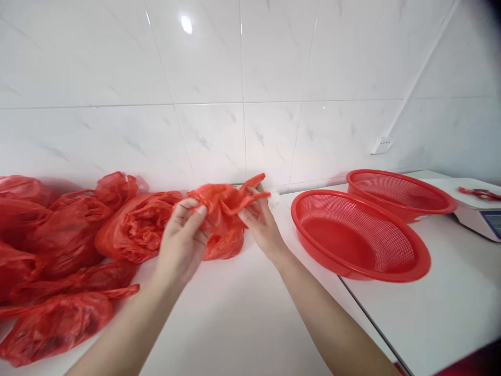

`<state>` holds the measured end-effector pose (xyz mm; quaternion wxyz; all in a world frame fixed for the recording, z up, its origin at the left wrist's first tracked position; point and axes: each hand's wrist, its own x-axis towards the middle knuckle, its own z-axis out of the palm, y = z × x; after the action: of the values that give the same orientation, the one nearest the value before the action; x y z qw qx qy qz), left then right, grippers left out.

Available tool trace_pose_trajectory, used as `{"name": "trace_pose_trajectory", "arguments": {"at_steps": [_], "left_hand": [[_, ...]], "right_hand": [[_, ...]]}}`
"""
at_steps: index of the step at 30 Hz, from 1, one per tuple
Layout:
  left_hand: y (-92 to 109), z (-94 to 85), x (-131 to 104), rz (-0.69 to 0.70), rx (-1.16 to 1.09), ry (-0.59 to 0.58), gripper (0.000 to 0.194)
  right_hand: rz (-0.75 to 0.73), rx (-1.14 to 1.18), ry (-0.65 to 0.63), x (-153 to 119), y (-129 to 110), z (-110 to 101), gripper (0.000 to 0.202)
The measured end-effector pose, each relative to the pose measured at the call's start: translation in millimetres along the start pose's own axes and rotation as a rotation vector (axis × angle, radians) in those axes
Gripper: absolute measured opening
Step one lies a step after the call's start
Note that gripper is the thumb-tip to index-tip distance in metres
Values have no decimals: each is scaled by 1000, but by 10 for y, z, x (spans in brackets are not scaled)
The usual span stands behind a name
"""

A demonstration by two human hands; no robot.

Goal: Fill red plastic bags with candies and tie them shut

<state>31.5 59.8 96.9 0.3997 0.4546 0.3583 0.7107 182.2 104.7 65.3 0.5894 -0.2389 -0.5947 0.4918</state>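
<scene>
A red plastic bag (221,203) is held up between my two hands, over the white table. My left hand (183,232) pinches its left side between thumb and fingers. My right hand (260,222) grips the right side, and the bag's twisted handle ends stick out past the fingers. Just below and behind it lies another red bulge of plastic (225,245); I cannot tell whether it is part of the same bag. Close to my left hand sits a full, crumpled red bag (136,227).
Several filled red bags (62,235) are heaped at the left, one (58,324) nearer the front. To the right stand two red mesh baskets, a near one (352,245) and a far one (399,193). Beyond them is a white scale (475,214) with red-handled scissors (479,194) on it.
</scene>
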Motion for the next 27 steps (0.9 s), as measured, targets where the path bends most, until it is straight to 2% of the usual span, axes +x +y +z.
{"name": "trace_pose_trajectory", "arguments": {"at_steps": [2,4,6,8,11,13,14,16,17,19,21,22,24,25,27], "left_hand": [[-100,95,-186,-172,-126,-91,24],[-214,116,-312,-274,-217,-84,27],[-352,50,-374,-302,-232,13,32],[-510,-71,-397,-332,-210,86,35],[-730,-232,-428,-365,-81,38,32],[-817,-264,-474,-351,117,-51,29],[-834,-250,-510,-302,238,-89,27],[-817,-166,-616,-94,521,-141,28],[-788,-101,-686,44,658,-157,33],[-717,52,-843,290,861,-183,47],[-668,195,-988,390,966,-231,58],[-662,246,-1043,392,973,-263,54],[-695,288,-1102,292,924,-353,34],[-728,275,-1108,185,874,-403,28],[-810,191,-1082,-92,756,-439,31]], "right_hand": [[42,55,-24,-173,-46,-136,34],[84,38,92,-364,-63,-348,23],[74,9,330,-562,-85,-611,20],[42,-9,499,-753,-141,-870,20],[22,-39,541,-977,-283,-1138,18],[11,-31,569,-1064,-383,-1207,17],[4,-21,595,-1091,-425,-1213,17],[-3,-37,621,-1133,-482,-1171,16],[5,-68,604,-1155,-497,-1125,16],[53,-132,481,-1209,-505,-996,15],[134,-136,292,-1276,-496,-853,14],[178,-123,203,-1311,-492,-797,13],[243,-114,84,-1377,-496,-758,12],[261,-126,71,-1410,-503,-783,13],[261,-195,137,-1485,-525,-920,13]]}}
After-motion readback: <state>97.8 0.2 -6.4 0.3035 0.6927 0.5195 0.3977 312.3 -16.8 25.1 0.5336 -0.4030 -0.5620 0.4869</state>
